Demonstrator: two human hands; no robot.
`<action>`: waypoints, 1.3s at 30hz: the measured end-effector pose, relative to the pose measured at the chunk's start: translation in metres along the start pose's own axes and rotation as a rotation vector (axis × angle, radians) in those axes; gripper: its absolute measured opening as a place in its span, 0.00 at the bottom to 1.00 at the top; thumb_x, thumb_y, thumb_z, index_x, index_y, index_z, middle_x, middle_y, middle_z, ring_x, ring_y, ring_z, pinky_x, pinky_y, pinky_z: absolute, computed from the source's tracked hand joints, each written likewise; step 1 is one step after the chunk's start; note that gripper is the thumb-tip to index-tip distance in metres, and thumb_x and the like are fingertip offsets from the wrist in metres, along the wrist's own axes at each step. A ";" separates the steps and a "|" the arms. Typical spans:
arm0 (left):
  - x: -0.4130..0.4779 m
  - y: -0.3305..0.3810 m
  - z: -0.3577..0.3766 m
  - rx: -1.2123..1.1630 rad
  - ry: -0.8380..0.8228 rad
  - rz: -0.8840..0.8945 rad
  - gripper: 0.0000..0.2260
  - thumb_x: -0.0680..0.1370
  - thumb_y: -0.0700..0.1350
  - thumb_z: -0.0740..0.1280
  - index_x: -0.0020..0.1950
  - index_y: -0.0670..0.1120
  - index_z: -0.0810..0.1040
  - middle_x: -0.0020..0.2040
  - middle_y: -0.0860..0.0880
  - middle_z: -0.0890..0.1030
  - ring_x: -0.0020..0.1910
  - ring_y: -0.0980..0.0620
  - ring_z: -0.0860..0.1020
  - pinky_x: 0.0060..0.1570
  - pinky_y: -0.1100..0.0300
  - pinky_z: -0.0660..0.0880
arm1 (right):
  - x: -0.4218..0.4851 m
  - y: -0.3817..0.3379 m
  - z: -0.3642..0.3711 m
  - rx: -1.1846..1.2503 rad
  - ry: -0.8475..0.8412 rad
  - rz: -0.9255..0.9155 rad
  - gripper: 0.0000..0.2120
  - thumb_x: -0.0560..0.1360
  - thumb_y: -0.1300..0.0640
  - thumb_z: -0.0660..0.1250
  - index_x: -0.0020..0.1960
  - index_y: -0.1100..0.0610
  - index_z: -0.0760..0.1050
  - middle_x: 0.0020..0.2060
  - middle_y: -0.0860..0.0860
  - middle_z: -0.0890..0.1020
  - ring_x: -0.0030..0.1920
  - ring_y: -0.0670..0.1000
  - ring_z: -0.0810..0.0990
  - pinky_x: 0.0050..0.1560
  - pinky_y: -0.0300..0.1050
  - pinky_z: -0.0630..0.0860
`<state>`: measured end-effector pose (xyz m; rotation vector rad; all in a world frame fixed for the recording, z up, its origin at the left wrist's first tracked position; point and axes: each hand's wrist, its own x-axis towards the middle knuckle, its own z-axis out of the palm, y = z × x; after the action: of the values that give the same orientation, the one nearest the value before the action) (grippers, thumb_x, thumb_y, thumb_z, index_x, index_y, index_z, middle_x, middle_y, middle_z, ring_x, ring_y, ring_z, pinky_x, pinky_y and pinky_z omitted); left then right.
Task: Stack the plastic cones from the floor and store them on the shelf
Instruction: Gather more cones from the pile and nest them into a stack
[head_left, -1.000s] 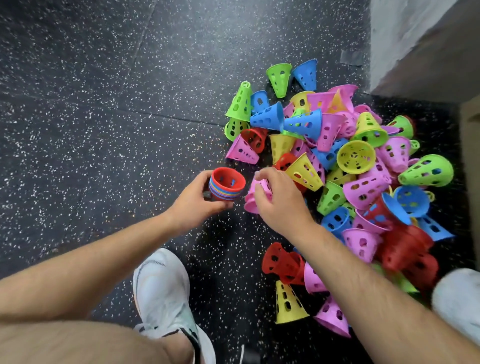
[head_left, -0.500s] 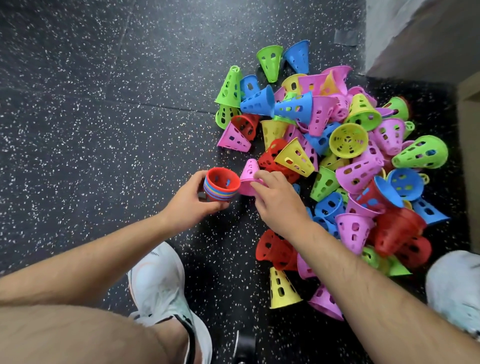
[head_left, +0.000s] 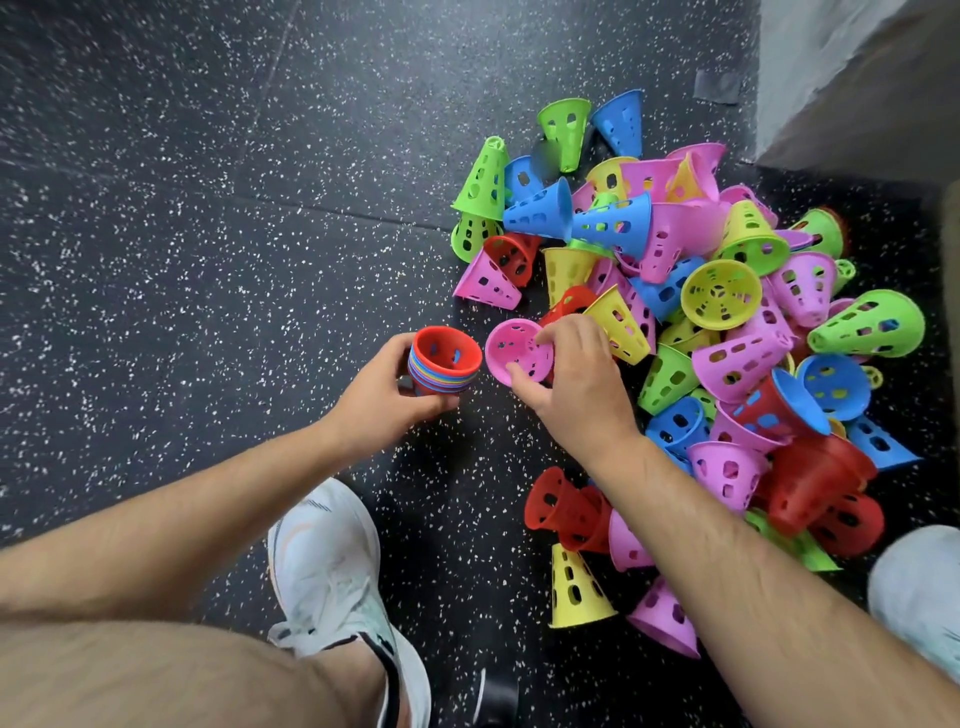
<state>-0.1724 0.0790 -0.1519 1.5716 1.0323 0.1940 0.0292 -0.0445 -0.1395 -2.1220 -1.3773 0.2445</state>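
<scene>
**Pink cone held beside the stack, mouth up**

The right hand (head_left: 571, 387) has its grip pinched on a pink cone (head_left: 517, 351): the thumb is on the near rim, and the fingers curl over the far rim. The cone's wide mouth faces up toward the camera, so its long axis runs down and away, tip hidden underneath. Just to its left, rims nearly touching, the left hand (head_left: 382, 397) has its grip wrapped around the stack (head_left: 441, 364) of nested cones. A red cone is on top, and its mouth also faces up.

Both axes look roughly parallel, so the coming move is likely a short carry leftward and a drop, tip first, into the red mouth.

The loose pile (head_left: 727, 338) sprawls to the right on the speckled floor (head_left: 208, 208), nearer the right hand. Most cones are not yet stacked, and I cannot make out a shelf.
</scene>
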 end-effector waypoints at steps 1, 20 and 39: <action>0.000 -0.001 -0.001 0.001 0.000 -0.002 0.29 0.70 0.39 0.81 0.65 0.55 0.73 0.56 0.54 0.84 0.49 0.57 0.83 0.50 0.64 0.80 | 0.002 -0.002 -0.001 0.015 0.018 -0.002 0.15 0.73 0.55 0.74 0.55 0.62 0.74 0.48 0.55 0.75 0.51 0.55 0.73 0.53 0.45 0.71; -0.001 -0.003 0.004 -0.005 -0.049 -0.024 0.30 0.70 0.40 0.81 0.67 0.54 0.73 0.57 0.55 0.84 0.51 0.55 0.84 0.49 0.59 0.81 | 0.002 -0.001 -0.005 -0.244 -0.391 -0.053 0.23 0.73 0.70 0.64 0.64 0.52 0.71 0.55 0.49 0.77 0.54 0.56 0.73 0.43 0.49 0.70; 0.004 0.006 -0.006 0.009 -0.011 0.030 0.31 0.69 0.39 0.82 0.66 0.57 0.73 0.59 0.56 0.83 0.57 0.53 0.83 0.59 0.61 0.79 | 0.051 -0.040 -0.017 0.474 0.022 0.426 0.14 0.78 0.62 0.63 0.58 0.52 0.81 0.52 0.46 0.83 0.52 0.46 0.80 0.59 0.47 0.77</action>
<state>-0.1707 0.0864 -0.1461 1.5947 1.0025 0.2009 0.0290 0.0050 -0.0954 -1.9704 -0.7407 0.6449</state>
